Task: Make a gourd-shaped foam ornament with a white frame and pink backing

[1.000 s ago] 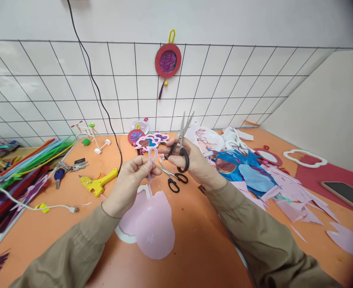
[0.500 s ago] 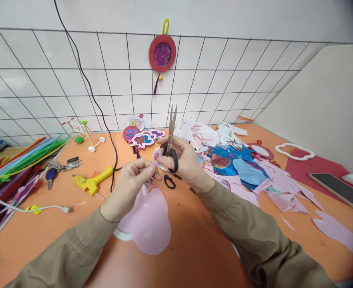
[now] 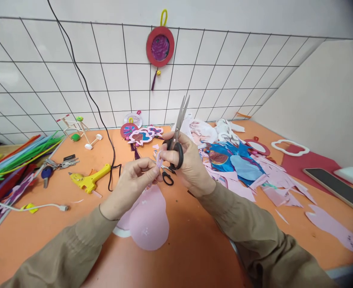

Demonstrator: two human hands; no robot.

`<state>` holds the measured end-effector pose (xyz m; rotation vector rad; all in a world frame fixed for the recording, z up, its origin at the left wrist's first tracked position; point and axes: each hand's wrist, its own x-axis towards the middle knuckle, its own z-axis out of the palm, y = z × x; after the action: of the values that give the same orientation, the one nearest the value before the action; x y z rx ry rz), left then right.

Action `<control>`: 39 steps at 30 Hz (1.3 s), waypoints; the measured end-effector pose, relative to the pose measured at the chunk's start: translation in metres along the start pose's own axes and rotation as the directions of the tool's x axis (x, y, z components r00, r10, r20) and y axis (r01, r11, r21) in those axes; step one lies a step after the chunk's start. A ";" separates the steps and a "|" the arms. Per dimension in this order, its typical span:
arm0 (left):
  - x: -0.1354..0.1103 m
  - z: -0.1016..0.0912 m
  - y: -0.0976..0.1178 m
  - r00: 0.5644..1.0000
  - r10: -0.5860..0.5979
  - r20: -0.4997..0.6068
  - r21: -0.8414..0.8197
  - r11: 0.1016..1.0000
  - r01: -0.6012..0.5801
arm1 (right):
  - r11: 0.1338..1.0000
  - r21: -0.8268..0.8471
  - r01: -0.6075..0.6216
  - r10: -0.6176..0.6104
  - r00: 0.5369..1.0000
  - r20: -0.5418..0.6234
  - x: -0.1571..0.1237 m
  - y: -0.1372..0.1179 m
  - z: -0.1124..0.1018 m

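Observation:
My right hand (image 3: 193, 168) holds a pair of scissors (image 3: 181, 122) with black handles, the blades pointing up and slightly apart. Thumb and fingers of that hand also pinch a small pale purple loop-like strip (image 3: 159, 159). From the other side, my left hand (image 3: 136, 180) is closed on the lower part of the same strip; its exact shape is partly hidden by the fingers. Below the hands lies a pink rounded paper shape (image 3: 149, 226) over a white-edged piece (image 3: 121, 232). Behind the fingers, a second pair of scissors (image 3: 167, 179) rests on the table.
On the left are a yellow glue gun (image 3: 91, 179), keys (image 3: 47, 172), a white cable (image 3: 44, 206) and colourful pipe cleaners (image 3: 23, 158). Pink scraps (image 3: 280, 180), blue printed fabric (image 3: 233, 160) and a phone (image 3: 335, 188) lie right. A round red ornament (image 3: 148, 44) hangs on the tiled wall.
The scissors' blades have tilted to the right, and my right hand has turned slightly with them. Both hands still hold the purple strip. The whole view has shifted a little.

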<state>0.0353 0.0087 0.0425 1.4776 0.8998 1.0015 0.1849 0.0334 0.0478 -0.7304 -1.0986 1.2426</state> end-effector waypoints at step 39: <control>0.001 -0.006 -0.003 0.993 -0.104 0.058 -0.298 0.948 0.117 | 0.994 -0.094 0.057 -0.017 0.925 0.380 0.013 0.000 -0.018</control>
<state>0.0300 0.0121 0.0402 1.1745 0.7533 0.9734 0.2015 0.0478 0.0449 -0.5538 -1.4959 1.3358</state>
